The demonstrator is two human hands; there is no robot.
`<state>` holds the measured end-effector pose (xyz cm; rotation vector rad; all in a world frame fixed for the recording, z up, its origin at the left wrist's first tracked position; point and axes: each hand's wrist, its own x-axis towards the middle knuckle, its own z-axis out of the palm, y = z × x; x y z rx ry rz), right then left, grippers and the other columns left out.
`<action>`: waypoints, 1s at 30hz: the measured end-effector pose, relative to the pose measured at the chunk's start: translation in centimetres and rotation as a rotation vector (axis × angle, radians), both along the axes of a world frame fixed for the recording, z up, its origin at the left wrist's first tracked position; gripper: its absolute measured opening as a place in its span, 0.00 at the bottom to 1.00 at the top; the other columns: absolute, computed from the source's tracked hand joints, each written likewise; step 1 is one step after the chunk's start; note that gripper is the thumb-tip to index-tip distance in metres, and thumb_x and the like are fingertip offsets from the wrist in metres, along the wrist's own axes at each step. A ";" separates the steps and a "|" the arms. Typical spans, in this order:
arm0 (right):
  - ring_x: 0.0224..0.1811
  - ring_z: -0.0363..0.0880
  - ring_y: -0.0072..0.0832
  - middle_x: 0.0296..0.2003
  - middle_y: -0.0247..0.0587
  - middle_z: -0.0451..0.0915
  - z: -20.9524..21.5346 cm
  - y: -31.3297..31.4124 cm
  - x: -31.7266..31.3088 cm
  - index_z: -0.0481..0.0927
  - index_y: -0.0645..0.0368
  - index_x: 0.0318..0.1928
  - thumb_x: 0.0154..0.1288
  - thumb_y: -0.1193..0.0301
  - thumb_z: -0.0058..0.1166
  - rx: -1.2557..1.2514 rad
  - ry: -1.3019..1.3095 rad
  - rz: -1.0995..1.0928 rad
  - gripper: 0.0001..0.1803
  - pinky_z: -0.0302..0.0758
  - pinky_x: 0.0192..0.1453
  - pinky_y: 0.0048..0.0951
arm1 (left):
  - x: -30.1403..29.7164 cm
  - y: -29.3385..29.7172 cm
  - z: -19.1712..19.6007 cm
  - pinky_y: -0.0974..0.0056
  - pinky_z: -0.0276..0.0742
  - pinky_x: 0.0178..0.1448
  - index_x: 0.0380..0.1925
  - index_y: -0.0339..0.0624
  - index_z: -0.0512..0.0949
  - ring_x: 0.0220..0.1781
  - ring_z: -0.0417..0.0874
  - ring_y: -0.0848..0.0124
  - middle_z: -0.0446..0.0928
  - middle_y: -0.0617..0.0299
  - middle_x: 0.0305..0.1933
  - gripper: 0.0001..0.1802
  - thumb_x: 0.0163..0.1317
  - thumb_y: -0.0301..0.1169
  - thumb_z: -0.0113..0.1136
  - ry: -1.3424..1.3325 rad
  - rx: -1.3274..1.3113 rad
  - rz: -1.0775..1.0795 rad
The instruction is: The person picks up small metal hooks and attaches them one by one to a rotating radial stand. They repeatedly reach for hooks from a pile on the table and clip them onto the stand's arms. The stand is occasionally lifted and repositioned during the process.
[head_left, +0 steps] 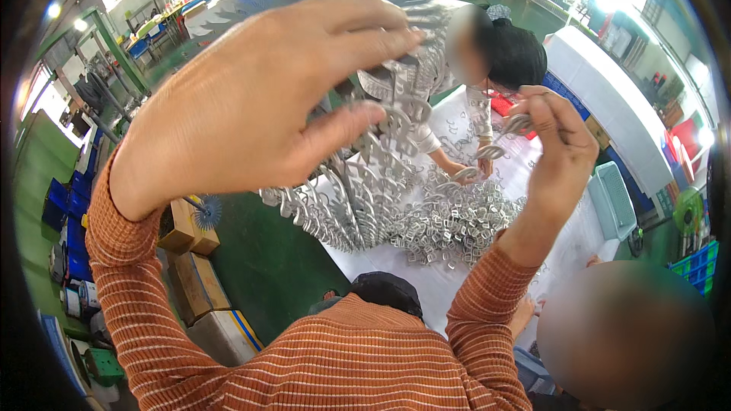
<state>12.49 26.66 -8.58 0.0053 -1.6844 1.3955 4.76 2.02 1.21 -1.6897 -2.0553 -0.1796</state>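
My left hand (259, 91) is raised large at the upper left, its thumb and fingers apart. Its fingertips are beside a hanging bunch of grey metal pieces (396, 118), looped and oval; whether they touch it I cannot tell. At the right my right hand (560, 144) is lifted and pinches a grey metal ring-like piece (520, 123). A second similar piece (493, 152) appears just below it. Rows of the same hanging pieces (343, 209) run down towards the table. Beneath lies a heap of small grey metal buckles (457, 228) on the white tabletop (575, 247).
Across the table a person (518, 53) works with both hands among loose pieces. Another person (624, 335) is close at the lower right. A pale blue-green basket (611, 198) stands at the right. Cardboard boxes (199, 285) are on the green floor at the left.
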 end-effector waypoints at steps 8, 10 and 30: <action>0.43 0.82 0.28 0.41 0.43 0.83 -2.3 8.3 0.9 0.82 0.62 0.46 0.61 0.72 0.56 0.618 -0.647 -1.137 0.13 0.75 0.48 0.28 | -0.6 0.4 0.0 0.56 0.71 0.59 0.54 0.43 0.74 0.56 0.76 0.54 0.74 0.55 0.56 0.28 0.50 0.29 0.66 0.078 0.129 0.059; 0.45 0.81 0.27 0.44 0.44 0.82 -1.9 5.7 -0.4 0.81 0.60 0.47 0.61 0.71 0.56 0.697 -0.391 -1.012 0.14 0.74 0.49 0.28 | -0.3 0.3 0.5 0.56 0.72 0.58 0.51 0.42 0.75 0.55 0.77 0.55 0.75 0.56 0.55 0.26 0.49 0.29 0.68 0.024 0.101 0.077; 0.35 0.81 0.20 0.34 0.39 0.84 -1.3 5.8 -0.6 0.82 0.64 0.43 0.62 0.74 0.54 0.144 -0.143 -0.393 0.11 0.76 0.41 0.23 | -0.3 -0.9 -0.2 0.54 0.70 0.59 0.59 0.46 0.72 0.57 0.74 0.50 0.72 0.51 0.59 0.29 0.53 0.28 0.60 0.060 0.032 0.075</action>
